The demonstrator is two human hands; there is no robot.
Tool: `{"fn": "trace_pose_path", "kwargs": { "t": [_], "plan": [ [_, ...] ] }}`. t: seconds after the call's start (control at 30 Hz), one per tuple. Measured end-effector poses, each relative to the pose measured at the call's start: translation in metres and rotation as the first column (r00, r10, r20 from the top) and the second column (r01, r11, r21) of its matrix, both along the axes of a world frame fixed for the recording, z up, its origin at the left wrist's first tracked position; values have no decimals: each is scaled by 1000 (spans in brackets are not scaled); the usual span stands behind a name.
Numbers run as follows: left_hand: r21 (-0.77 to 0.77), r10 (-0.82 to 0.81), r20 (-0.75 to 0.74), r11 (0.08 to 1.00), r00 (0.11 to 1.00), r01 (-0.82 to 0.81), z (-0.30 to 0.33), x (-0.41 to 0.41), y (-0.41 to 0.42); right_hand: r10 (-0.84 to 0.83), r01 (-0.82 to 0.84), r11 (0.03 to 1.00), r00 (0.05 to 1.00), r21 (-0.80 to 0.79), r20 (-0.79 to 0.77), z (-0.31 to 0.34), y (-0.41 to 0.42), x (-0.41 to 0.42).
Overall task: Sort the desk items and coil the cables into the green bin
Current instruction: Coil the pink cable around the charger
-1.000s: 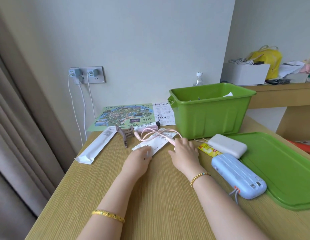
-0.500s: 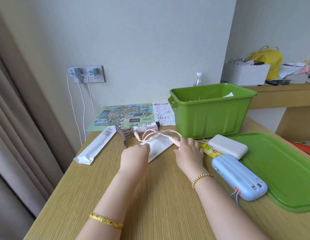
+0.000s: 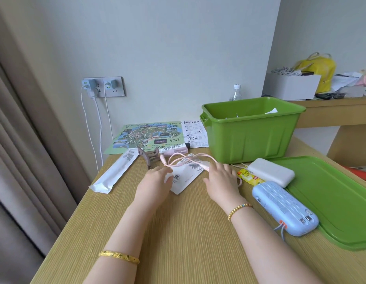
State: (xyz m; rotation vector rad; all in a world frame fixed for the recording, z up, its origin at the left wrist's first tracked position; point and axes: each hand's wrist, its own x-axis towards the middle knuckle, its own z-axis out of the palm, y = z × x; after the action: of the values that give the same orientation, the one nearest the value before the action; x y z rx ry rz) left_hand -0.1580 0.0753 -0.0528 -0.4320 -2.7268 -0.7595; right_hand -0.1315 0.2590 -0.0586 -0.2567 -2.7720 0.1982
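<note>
Both hands have moved up to the pink cable (image 3: 184,160) left of the green bin (image 3: 249,136): left hand (image 3: 155,179) and right hand (image 3: 221,177) each pinch it, so coiling is starting.

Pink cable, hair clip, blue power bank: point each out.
pink cable (image 3: 179,157), head view, on the loop lying over the white packet.
hair clip (image 3: 147,158), head view, on its brown teeth.
blue power bank (image 3: 280,206), head view, middle of its ribbed top face.

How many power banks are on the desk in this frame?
2. The white power bank lies by the green bin; the blue power bank lies nearer the person, beside the green lid. None visibly hidden.
</note>
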Motion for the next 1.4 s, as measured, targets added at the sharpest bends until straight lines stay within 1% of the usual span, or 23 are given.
{"fn": "trace_pose_path", "kwargs": {
  "t": [0.07, 0.13, 0.17, 0.2, 0.23, 0.27, 0.3, 0.4, 0.43, 0.5, 0.57, 0.63, 0.73, 0.8, 0.9, 0.97, 1.0, 1.07, 1.13, 1.2, 1.27, 1.33, 1.4],
  "plan": [
    [5, -29, 9, 1000, 1000, 29, -2, 2, 8, 5, -5, 1000, 1000, -9, 17, 1, 0, 0],
    [53, -27, 30, 998, 999, 25, -2, 4, 13, 31, -33, 997, 999, -71, -38, 3, -2, 0],
    [104, -14, 54, 995, 998, 9, -1, 4, 14, 47, -62, 986, 994, -152, -100, 5, -3, 0],
    [175, -10, 88, 985, 996, -6, 1, 4, 15, 64, -106, 955, 986, -278, -157, 8, -3, 1],
    [252, -14, 124, 968, 992, -18, 2, 4, 15, 85, -164, 891, 976, -424, -200, 10, -3, 2],
    [331, -24, 150, 943, 988, -27, 3, 4, 14, 118, -232, 799, 965, -554, -235, 13, -3, 3],
    [396, -29, 156, 918, 987, -36, 5, 4, 13, 163, -294, 714, 952, -636, -258, 15, -3, 4],
    [464, -27, 87, 886, 996, -16, 8, -1, 9, 293, -419, 545, 907, -726, -303, 24, -5, 12],
    [520, -52, 91, 854, 994, -3, 10, -1, 8, 321, -445, 490, 891, -750, -319, 28, -6, 15],
    [701, -161, 118, 713, 980, 32, 17, -1, 6, 378, -478, 388, 862, -788, -337, 32, -6, 18],
    [808, -270, 98, 583, 958, 82, 23, 2, 0, 427, -486, 358, 844, -797, -324, 34, -5, 19],
    [841, -387, 84, 521, 918, 143, 29, 6, -6, 436, -468, 359, 849, -808, -299, 32, -4, 17],
    [825, -548, 82, 507, 833, 252, 37, 16, -1, 441, -434, 354, 859, -828, -261, 29, -4, 14],
    [796, -559, 95, 539, 824, 274, 39, 20, 8, 478, -430, 385, 850, -817, -223, 27, -5, 14],
    [741, -480, 102, 621, 871, 256, 40, 24, 17, 547, -440, 429, 821, -789, -161, 26, -8, 17],
    [656, -408, 79, 709, 910, 261, 39, 25, 16, 570, -444, 443, 810, -779, -138, 27, -8, 18],
    [587, -377, 66, 763, 924, 269, 39, 24, 14, 570, -442, 445, 811, -779, -134, 28, -8, 18],
    [465, -365, 47, 832, 930, 303, 35, 20, 11, 556, -433, 421, 817, -797, -151, 31, -7, 18],
    [405, -337, -6, 860, 941, 311, 33, 17, 9, 511, -427, 374, 836, -823, -202, 33, -7, 18],
    [374, -193, -136, 898, 972, 231, 32, 12, 8, 390, -415, 337, 879, -845, -276, 35, -5, 16],
    [441, -6, -222, 891, 975, 106, 32, 11, 5, 204, -388, 268, 918, -882, -341, 37, 1, 13],
    [556, 159, -249, 831, 955, 7, 35, 12, 3, 53, -356, 170, 934, -919, -353, 38, 7, 10],
    [639, 254, -296, 769, 921, -7, 37, 14, 1, -18, -333, 116, 941, -936, -337, 36, 9, 8]
  ]
}}
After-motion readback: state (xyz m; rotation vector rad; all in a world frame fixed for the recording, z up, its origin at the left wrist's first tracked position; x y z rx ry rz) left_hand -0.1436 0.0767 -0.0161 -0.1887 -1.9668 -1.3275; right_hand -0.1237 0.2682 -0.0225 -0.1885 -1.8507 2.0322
